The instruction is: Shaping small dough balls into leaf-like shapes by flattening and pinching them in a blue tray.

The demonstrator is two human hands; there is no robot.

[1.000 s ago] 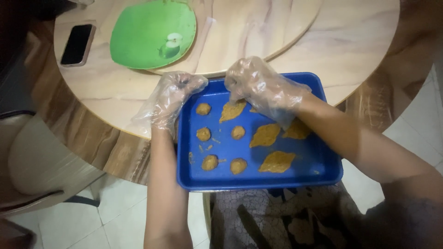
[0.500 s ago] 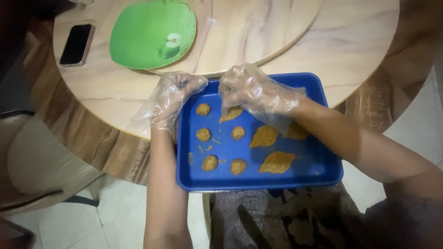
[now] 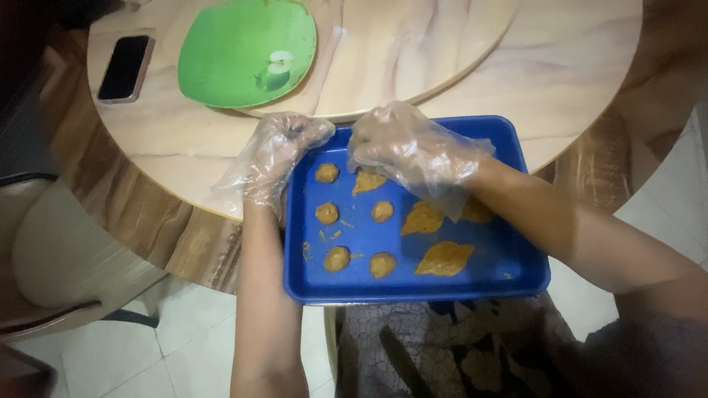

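Shifted leftward since half a second ago: right hand (image 3: 402,147), gloved in clear plastic, now over the upper-left part of the blue tray (image 3: 516,284), fingers curled down onto a flattened leaf-shaped dough piece (image 3: 366,180); whether pinched or merely pressed, cannot tell. From left to right: dark phone (image 3: 125,68) flat on the round marble-patterned worktop (image 3: 575,66); green plate (image 3: 247,51) resting partly on a raised round board (image 3: 413,44); left hand (image 3: 276,158), likewise gloved, at the tray's left rim, fingers bent loosely, touching the rim near the upper-left corner, no dough held. Inside the tray: small round dough balls (image 3: 327,214) in the left half, flattened leaf-shaped pieces (image 3: 445,258) in the right half, lying apart from one another. Tray overhanging the worktop edge toward the person's lap.
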